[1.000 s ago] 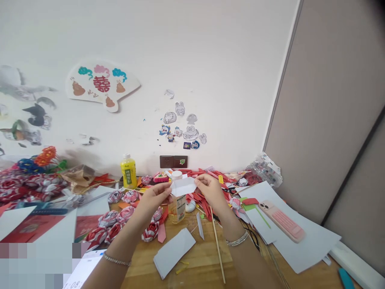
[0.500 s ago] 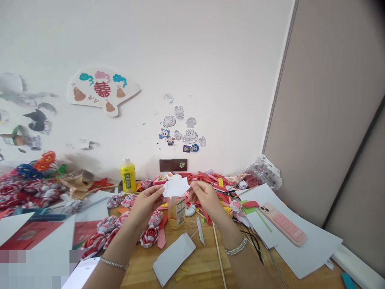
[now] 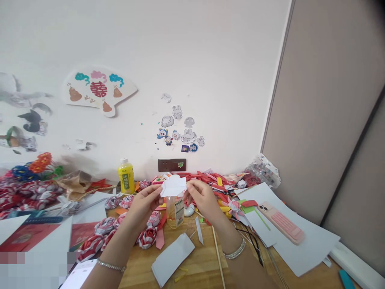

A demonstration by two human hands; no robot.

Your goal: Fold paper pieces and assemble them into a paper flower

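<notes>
A small white piece of paper [image 3: 174,188] is held up in front of a clear jar [image 3: 175,212] with a label. My left hand [image 3: 148,199] pinches its left edge between thumb and fingers. On the other side, my right hand [image 3: 201,197] grips the right edge, its fingers curled. Below them on the wooden table [image 3: 200,267] lies a stack of white paper pieces [image 3: 173,259], with a narrow white folded strip [image 3: 199,230] nearby.
Red and white paper roses [image 3: 147,237] spread to the left, near a yellow bottle [image 3: 126,176]. Red strips [image 3: 207,178] are heaped by the wall. A pink phone [image 3: 282,224] rests on white sheets [image 3: 313,253] at right; a thin stick [image 3: 218,257] lies near my right wrist.
My right hand has shifted slightly left and its fingers now press on the paper's right edge, which looks squarer than the earlier pointed corner. The whole view has moved slightly.
</notes>
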